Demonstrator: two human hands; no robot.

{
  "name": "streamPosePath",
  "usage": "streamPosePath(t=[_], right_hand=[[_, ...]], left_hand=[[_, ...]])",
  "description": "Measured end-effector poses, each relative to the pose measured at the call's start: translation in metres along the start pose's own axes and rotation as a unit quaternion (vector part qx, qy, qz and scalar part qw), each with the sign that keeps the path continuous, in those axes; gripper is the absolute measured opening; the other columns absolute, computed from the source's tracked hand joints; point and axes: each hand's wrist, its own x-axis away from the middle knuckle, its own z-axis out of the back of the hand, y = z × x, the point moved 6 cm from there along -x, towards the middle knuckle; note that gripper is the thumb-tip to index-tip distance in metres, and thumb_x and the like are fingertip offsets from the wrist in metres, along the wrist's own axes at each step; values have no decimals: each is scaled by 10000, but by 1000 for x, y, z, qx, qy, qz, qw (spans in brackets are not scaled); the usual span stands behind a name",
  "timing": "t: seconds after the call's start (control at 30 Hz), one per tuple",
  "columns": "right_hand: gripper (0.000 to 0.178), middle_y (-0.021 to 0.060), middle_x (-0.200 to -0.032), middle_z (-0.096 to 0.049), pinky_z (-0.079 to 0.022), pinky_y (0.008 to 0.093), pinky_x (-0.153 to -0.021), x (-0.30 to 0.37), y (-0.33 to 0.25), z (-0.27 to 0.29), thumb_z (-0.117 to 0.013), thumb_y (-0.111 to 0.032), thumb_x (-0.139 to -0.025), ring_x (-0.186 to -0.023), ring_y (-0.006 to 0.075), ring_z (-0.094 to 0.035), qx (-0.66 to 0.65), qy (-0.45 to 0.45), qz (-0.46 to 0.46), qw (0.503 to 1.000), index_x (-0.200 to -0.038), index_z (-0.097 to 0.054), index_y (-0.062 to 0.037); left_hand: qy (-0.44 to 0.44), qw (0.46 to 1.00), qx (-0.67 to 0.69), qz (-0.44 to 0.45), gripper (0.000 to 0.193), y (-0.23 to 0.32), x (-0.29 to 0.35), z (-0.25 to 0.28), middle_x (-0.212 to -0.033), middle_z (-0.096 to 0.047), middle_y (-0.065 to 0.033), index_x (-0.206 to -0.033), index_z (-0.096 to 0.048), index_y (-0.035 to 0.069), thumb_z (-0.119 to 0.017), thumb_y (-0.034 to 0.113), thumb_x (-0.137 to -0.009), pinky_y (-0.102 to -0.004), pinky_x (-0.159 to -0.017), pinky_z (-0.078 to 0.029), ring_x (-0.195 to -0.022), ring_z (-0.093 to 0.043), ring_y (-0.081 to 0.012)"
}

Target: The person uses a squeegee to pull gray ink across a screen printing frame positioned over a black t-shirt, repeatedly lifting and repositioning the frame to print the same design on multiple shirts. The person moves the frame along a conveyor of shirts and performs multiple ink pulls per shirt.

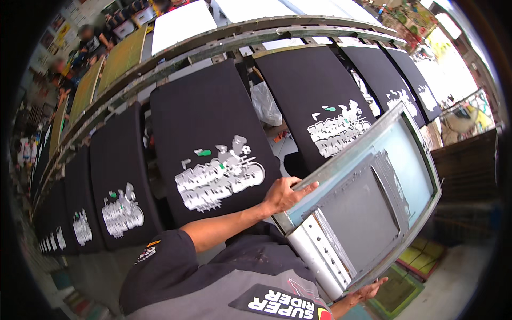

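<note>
A screen printing frame (434,184) is tilted in front of my body on the right, its pale blue mesh (408,141) smeared with dark grey ink (354,213). My left hand (288,195) is closed on the frame's upper left edge, thumb lying along it. Palm up, my right hand (367,290) bears the lower edge; part of it is hidden behind the frame. A squeegee (322,258) with a white bar and a row of bolts lies across the near end. Left of the frame, a black fabric panel (205,117) carries a white, grey and green print (218,176).
More printed black panels (314,80) (120,154) lie along a long rack with a metal rail (213,48). White boards (184,26) stand beyond it. A plastic bag (265,104) sits between panels. Green-edged frames (397,290) are low at right. People (93,42) are at far left.
</note>
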Motion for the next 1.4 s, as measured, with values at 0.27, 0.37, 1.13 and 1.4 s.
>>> streamPosePath(t=[0.27, 0.37, 1.13, 1.4], right_hand=[[974, 220, -1515, -621, -377, 432, -1232, -206, -125, -202, -561, -740, -1052, -1437, 294, -557, 47, -205, 181, 961, -1547, -536, 99], [765, 202, -1445, -672, -409, 406, -1194, -231, -163, -283, -571, -588, -1117, -1345, 282, -611, 85, -277, 160, 944, -1484, -618, 82], [645, -63, -684, -395, -267, 315, -617, -117, -255, -607, -645, -613, -1077, -673, 78, -336, 121, -534, 183, 816, -777, -614, -42], [639, -44, -708, -437, -284, 318, -620, -130, -256, -609, -636, -609, -1079, -677, 80, -354, 125, -539, 190, 811, -873, -680, -6]], left_hand=[[253, 963, 60, 69, 764, 23, -26, -57, -626, -613, -23, -860, -781, 3, -656, 746, -988, -333, -578, -422, -627, -562, -88], [336, 932, 71, 115, 740, 32, -14, -62, -602, -538, -2, -713, -654, 20, -674, 701, -1002, -350, -565, -370, -621, -484, -80], [604, 760, 13, 241, 686, 1, -9, -58, -743, -734, -186, -928, -800, -55, -733, 625, -988, -421, -700, -526, -703, -684, -253], [577, 757, 3, 307, 661, 12, -18, -65, -713, -708, -142, -908, -791, -45, -762, 612, -976, -410, -684, -512, -678, -631, -212]])
